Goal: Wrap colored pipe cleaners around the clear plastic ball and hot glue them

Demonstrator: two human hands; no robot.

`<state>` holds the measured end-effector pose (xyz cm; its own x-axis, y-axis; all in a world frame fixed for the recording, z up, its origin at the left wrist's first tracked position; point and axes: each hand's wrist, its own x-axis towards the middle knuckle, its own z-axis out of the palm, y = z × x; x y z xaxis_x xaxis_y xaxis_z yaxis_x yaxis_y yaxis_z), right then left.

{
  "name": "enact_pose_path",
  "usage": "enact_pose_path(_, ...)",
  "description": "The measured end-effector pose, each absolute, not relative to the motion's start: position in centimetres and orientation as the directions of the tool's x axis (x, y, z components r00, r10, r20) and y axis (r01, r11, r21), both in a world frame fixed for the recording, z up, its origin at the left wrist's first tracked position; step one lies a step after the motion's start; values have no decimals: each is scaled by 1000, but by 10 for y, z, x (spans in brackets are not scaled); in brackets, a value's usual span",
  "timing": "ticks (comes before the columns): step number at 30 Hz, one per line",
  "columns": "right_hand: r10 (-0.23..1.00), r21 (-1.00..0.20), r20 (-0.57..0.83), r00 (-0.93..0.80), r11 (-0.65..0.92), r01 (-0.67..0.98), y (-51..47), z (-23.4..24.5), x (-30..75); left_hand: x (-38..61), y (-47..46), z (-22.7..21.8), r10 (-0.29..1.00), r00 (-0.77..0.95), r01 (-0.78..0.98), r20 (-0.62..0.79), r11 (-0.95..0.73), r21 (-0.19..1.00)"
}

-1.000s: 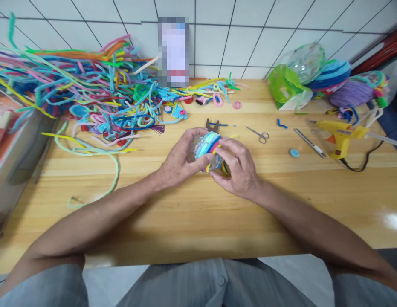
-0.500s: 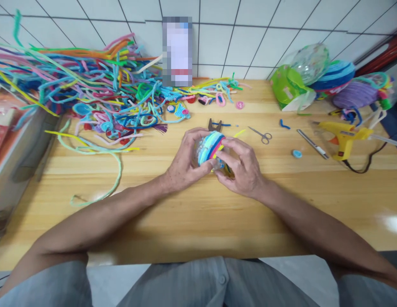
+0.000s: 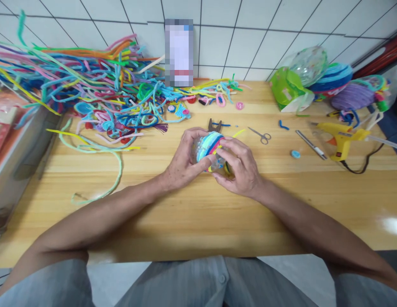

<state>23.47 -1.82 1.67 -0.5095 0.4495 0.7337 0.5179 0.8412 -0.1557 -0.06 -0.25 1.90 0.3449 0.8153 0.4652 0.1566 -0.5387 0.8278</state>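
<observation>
Between my two hands is a rounded clear plastic piece wrapped with pipe cleaners (image 3: 208,144) in mint, light blue, dark blue, pink and yellow. My left hand (image 3: 184,160) closes around its left side, thumb across the front. On the right, my right hand (image 3: 241,166) grips it with bent fingers pressing near the pink and yellow strands. Part of the piece is hidden by the fingers. Just beyond it lie dark-jawed pliers (image 3: 215,125), mostly covered by the hands and the piece, and a short yellow pipe cleaner bit (image 3: 239,133).
A big tangle of pipe cleaners (image 3: 99,91) covers the back left. A phone (image 3: 179,53) leans on the tiled wall. To the right lie scissors (image 3: 261,135), a blue cap (image 3: 295,154), a utility knife (image 3: 311,145) and a corded yellow glue gun (image 3: 342,138). Wrapped plastic pieces (image 3: 334,81) stand behind.
The wrapped piece has turned slightly in my hands, and its pink and yellow strands now show at a different angle. Both hands keep their hold. The view has shifted a little.
</observation>
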Motion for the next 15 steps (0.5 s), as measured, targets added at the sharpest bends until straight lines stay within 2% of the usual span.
enact_pose_path(6, 449, -137, 756, -476, 820, 556, -21, 16, 233, 0, -5, 17, 816, 331, 196, 474, -550, 812)
enact_pose_path(11, 460, -137, 738, -494, 818, 558, -21, 16, 233, -4, -4, 21, 780, 390, 262, 490, -604, 753)
enact_pose_path(15, 461, -143, 734, -499, 822, 551, -21, 17, 233, -5, -3, 22, 768, 422, 249, 482, -609, 753)
